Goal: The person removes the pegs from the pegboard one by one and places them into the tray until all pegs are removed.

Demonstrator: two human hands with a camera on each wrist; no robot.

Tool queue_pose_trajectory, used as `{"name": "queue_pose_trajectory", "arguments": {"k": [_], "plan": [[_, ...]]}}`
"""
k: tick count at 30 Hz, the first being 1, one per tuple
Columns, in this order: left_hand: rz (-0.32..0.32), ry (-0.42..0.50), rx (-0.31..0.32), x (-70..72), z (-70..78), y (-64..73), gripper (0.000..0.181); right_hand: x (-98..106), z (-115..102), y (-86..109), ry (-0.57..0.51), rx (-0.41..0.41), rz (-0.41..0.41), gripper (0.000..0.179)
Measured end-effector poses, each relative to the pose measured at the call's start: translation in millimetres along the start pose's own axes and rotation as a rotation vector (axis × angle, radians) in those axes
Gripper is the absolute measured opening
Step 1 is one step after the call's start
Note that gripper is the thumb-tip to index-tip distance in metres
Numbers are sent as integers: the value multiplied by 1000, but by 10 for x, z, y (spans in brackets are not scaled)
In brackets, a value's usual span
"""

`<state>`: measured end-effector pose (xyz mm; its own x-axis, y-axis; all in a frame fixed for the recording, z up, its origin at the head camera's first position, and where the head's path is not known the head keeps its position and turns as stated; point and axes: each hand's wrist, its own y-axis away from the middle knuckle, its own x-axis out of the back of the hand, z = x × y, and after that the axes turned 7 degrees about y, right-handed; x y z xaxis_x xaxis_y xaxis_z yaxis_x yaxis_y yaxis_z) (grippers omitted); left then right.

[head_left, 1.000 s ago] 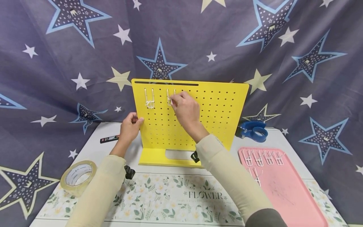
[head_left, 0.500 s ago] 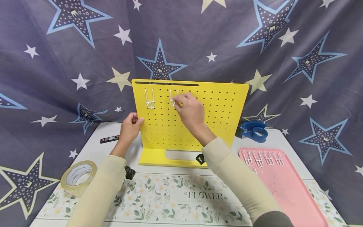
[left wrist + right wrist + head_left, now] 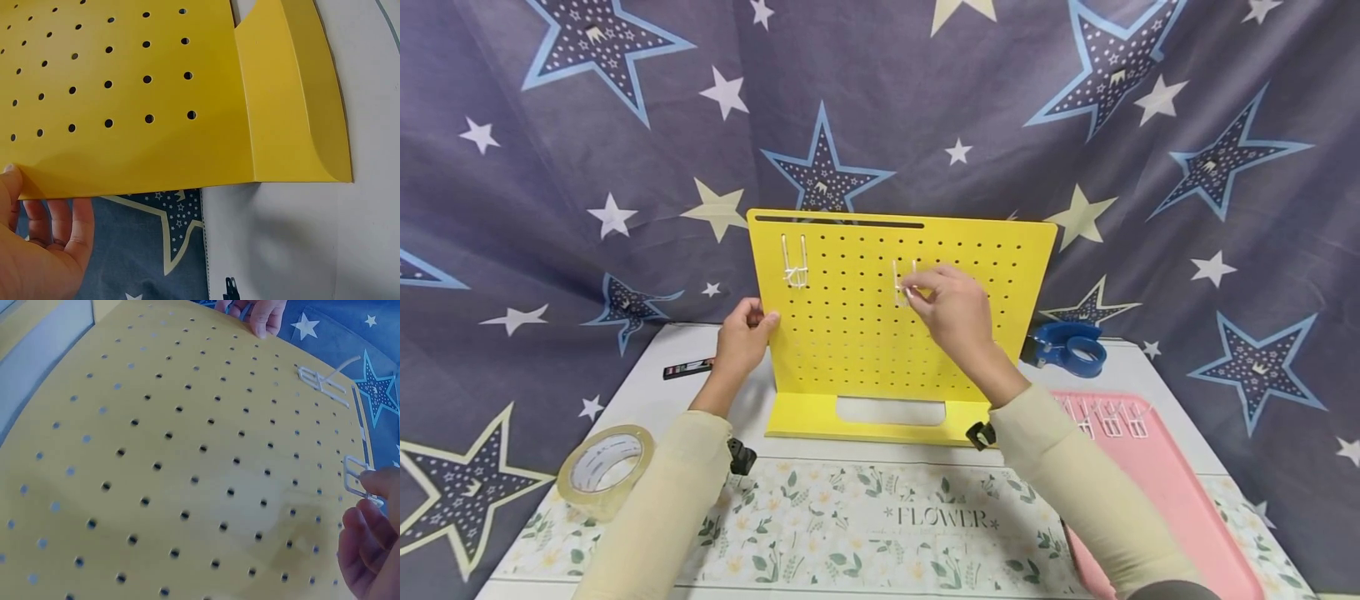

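Observation:
A yellow pegboard (image 3: 865,333) stands upright on its base at the middle of the table. My left hand (image 3: 745,337) grips its left edge, thumb on the front and fingers behind, as the left wrist view also shows. Between thumb and fingertips, my right hand (image 3: 955,308) pinches a white wire pegboard hook (image 3: 355,474). That hook is close in front of the board's upper middle, its two prongs pointing up in the head view. Another white hook (image 3: 795,265) hangs in the holes at the board's upper left.
On the right lies a pink tray (image 3: 1180,492) with several white hooks (image 3: 1112,419), partly covered by my right sleeve. A blue tape dispenser (image 3: 1071,348) stands behind it. At left are a roll of clear tape (image 3: 606,469) and a small black case (image 3: 688,367). A starred curtain (image 3: 955,100) hangs behind.
My right hand has moved right and slightly down across the board, carrying the hook from beside the hung one to the upper middle. The left hand has kept its place.

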<state>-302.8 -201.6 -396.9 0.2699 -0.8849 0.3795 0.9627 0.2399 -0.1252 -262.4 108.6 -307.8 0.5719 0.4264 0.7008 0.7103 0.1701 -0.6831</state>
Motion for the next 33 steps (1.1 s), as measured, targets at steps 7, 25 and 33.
{"name": "queue_pose_trajectory", "arguments": {"k": [7, 25, 33], "plan": [[-4, 13, -1, 7, -8, 11, 24, 130, 297, 180, -10, -40, -40, 10], [-3, 11, -8, -15, 6, 12, 25, 540, 1178, 702, 27, -111, -230, 6], [1, 9, -11, -12, 6, 8, 24, 777, 1491, 940, 50, -171, -401, 11]]}}
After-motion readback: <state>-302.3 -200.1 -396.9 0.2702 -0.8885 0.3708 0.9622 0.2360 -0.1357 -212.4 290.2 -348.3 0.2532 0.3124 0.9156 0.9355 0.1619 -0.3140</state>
